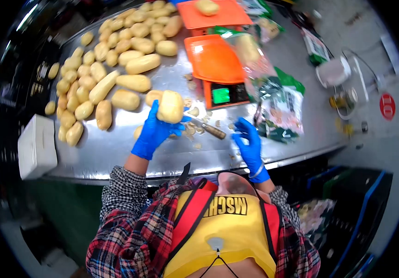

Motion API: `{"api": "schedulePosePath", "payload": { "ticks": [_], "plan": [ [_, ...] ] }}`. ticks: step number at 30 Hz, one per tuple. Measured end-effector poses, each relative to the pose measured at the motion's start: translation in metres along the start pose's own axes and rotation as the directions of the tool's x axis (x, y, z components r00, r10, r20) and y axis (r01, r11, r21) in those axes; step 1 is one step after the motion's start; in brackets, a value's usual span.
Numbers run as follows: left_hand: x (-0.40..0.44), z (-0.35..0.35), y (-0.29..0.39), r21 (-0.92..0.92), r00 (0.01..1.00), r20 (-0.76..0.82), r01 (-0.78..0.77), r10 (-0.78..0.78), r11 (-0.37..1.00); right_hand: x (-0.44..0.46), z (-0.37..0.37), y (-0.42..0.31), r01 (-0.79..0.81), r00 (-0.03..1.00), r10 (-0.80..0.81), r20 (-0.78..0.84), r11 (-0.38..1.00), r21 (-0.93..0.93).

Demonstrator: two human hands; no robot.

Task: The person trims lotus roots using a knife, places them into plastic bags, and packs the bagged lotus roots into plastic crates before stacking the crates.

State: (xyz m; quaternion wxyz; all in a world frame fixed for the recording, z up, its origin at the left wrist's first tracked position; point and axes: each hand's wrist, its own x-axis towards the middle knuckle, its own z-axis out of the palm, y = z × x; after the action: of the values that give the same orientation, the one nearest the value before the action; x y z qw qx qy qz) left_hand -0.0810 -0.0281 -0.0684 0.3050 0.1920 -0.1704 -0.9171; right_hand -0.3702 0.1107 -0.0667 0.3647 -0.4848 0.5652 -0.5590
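My left hand [155, 132], in a blue glove, is closed around a peeled yellow potato [170, 106] held above the metal table. Another potato [153, 96] shows just behind it. A knife with a wooden handle [214, 131] lies on the table between my hands, its blade pointing toward the left hand. Thin peelings [194, 111] are scattered about the blade. My right hand [249, 142], also gloved in blue, hovers to the right of the knife handle. Its fingers are apart and nothing is in them.
Many loose potatoes [139, 64] cover the table's left and back. Orange scales stand behind the knife, the nearer with an orange tray [215, 58] and lit green display [221, 95]. Printed plastic bags [280, 113] lie right. A white foam box [36, 146] sits at the left edge.
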Motion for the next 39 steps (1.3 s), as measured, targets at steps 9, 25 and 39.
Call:
{"api": "schedulePosePath", "payload": {
  "ticks": [9,25,39],
  "plan": [
    [0.060,0.131,-0.068,0.898,0.968,-0.118,0.199,-0.222,0.393,-0.005,-0.018,-0.036,-0.103,0.976,0.182,-0.117,0.867,0.488],
    [0.131,0.136,-0.046,0.751,0.931,-0.358,0.242,0.071,0.615,0.047,-0.047,-0.043,-0.196,0.960,0.204,0.190,0.005,0.981],
    [0.152,0.147,-0.051,0.810,0.967,-0.188,0.055,0.169,0.583,0.082,-0.031,-0.033,-0.047,0.974,0.175,-0.142,0.774,0.631]
  ]
}}
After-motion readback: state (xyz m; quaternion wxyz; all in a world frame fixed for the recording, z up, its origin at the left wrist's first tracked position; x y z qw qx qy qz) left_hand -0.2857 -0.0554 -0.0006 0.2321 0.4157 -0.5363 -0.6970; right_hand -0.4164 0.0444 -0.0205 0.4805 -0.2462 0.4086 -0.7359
